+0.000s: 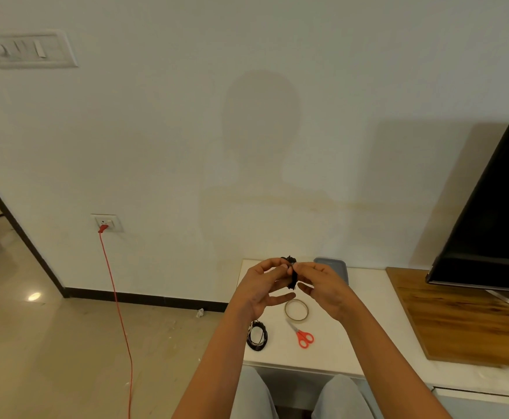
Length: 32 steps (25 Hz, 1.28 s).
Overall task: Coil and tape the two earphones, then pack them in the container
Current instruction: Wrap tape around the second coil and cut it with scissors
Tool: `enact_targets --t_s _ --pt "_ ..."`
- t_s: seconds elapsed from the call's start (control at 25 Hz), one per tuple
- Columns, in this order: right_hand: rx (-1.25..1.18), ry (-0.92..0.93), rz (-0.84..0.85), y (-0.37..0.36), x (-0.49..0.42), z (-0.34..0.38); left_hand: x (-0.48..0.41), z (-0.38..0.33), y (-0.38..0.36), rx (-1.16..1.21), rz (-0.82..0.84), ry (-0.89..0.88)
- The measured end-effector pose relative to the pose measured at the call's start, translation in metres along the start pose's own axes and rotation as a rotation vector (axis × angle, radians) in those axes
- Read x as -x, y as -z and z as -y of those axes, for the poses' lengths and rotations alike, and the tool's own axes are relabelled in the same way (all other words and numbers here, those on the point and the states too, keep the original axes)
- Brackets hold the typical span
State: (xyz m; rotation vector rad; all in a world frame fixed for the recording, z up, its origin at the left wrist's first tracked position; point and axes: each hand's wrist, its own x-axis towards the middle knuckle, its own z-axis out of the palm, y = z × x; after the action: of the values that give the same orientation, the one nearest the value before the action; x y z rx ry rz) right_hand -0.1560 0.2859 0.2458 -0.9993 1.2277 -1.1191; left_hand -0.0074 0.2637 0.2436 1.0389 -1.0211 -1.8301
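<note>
A bunched black earphone (291, 273) is held up above the white table (365, 325), pinched between my left hand (264, 287) and my right hand (323, 285). Fingertips of both hands close on it from either side. A second black earphone (257, 334) lies coiled on the table near the front left corner, below my left wrist. A roll of clear tape (296, 310) lies flat under my hands. The grey container (335, 266) sits at the back of the table, mostly hidden behind my right hand.
Orange-handled scissors (303, 335) lie just in front of the tape roll. A wooden board (465, 316) and a dark TV screen (495, 213) fill the right side. A red cable (117, 303) hangs from a wall socket to the floor at left.
</note>
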Motion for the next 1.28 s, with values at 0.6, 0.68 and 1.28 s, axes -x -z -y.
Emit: enact_targets --t_s 0.6,0.68,1.28 --pt "0.440 0.224 -0.124 0.008 -0.002 -0.002 -0.001 -0.004 0.005 0.019 0.022 0.096" --pt "0.559 0.264 -0.162 0.009 -0.004 -0.003 -0.001 -0.001 0.002 0.052 0.009 0.100" --pt "0.648 0.645 -0.241 0.008 0.005 -0.014 0.003 0.000 -0.010 0.221 -0.079 0.266"
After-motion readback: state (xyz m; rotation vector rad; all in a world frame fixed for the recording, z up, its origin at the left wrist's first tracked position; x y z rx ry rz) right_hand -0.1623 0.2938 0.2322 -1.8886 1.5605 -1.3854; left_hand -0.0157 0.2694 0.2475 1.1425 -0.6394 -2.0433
